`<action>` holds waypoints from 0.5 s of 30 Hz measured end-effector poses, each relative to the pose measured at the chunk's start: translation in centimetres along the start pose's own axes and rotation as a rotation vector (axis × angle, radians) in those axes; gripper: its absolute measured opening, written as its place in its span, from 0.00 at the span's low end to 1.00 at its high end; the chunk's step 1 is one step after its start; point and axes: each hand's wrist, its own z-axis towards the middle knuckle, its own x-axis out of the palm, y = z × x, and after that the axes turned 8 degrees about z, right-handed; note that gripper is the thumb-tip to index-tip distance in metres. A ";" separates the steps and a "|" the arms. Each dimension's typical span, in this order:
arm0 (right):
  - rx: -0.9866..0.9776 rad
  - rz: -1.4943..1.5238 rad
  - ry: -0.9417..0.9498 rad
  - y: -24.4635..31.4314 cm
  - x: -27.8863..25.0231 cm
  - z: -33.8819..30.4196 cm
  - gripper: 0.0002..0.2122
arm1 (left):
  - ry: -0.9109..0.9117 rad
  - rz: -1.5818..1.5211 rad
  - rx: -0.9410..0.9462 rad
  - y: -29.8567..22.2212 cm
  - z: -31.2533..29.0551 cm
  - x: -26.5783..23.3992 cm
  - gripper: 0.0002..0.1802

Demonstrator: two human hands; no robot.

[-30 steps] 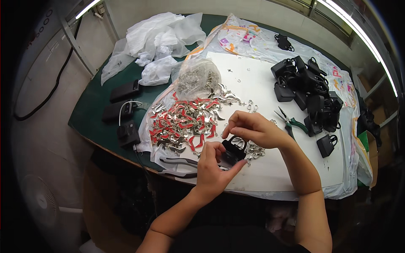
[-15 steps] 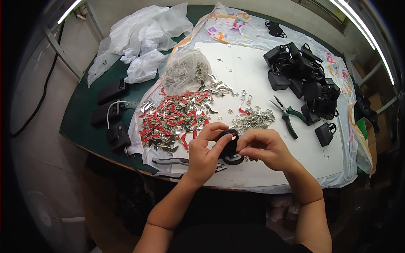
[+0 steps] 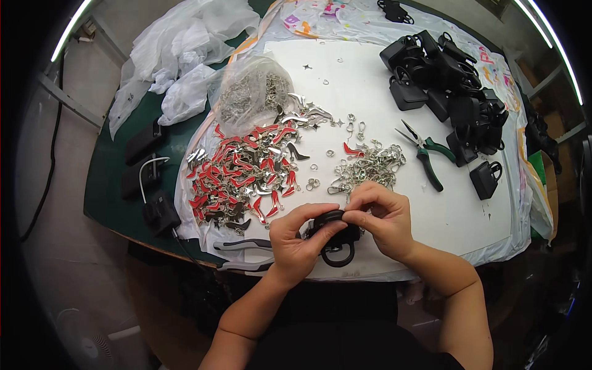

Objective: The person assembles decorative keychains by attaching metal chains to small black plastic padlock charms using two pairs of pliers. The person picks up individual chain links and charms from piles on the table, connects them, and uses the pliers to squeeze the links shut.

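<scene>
Near the table's front edge, my left hand [image 3: 297, 242] is closed on a small black mini handbag [image 3: 346, 234], its thumb and fingers on the top part. One round handle of the bag hangs toward me. My right hand [image 3: 387, 217] pinches at the bag's upper right, beside the left fingertips; anything small between those fingers is hidden. Just beyond lies a pile of silver clasps and rings [image 3: 373, 165]. To the left is a heap of red and silver high-heel charms [image 3: 237, 179]. Grey-handled pliers [image 3: 242, 245] lie next to my left hand, partly covered by it.
Green-handled needle-nose pliers [image 3: 427, 154] lie on the white board [image 3: 382, 80] at right. Behind them are several black mini bags [image 3: 465, 105], with a single bag [image 3: 486, 180] nearer. A clear bag of metal parts [image 3: 256, 92], white plastic bags [image 3: 185, 55] and black power banks [image 3: 143, 142] are at left.
The head view has shifted. Both hands have turned the bag, so its round handle now hangs toward me, and my right fingers have come closer to the left ones.
</scene>
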 end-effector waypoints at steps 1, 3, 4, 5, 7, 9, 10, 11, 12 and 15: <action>-0.017 -0.001 -0.008 -0.1 0.1 -0.1 0.06 | 0.002 0.000 -0.008 0.0 -0.1 0.0 0.13; -0.088 -0.084 0.000 -0.3 0.1 -0.1 0.08 | -0.055 -0.006 -0.026 0.1 -0.2 0.2 0.14; -0.167 -0.169 0.011 -0.3 0.1 -0.1 0.09 | -0.056 -0.002 -0.032 0.1 -0.2 0.4 0.14; -0.161 -0.165 0.011 0.1 0.1 0.1 0.09 | -0.122 -0.036 -0.062 0.0 -0.1 0.5 0.13; -0.308 -0.415 0.135 0.8 0.0 0.8 0.11 | -0.187 -0.066 -0.094 -0.1 0.0 0.6 0.12; -0.312 -0.400 0.126 0.5 -0.2 0.8 0.12 | -0.190 -0.063 -0.105 -0.2 0.0 0.6 0.12; -0.320 -0.389 0.118 0.4 -0.3 0.8 0.13 | -0.187 -0.062 -0.109 -0.1 0.0 0.5 0.12; -0.317 -0.387 0.114 0.2 -0.4 0.9 0.13 | -0.174 -0.041 -0.080 0.0 -0.2 0.4 0.13; -0.338 -0.398 0.109 0.1 -0.5 1.0 0.13 | -0.159 -0.022 -0.049 0.1 -0.2 0.3 0.13; -0.377 -0.413 0.097 -0.2 -0.5 1.0 0.13 | -0.149 0.020 0.000 0.3 -0.3 0.2 0.15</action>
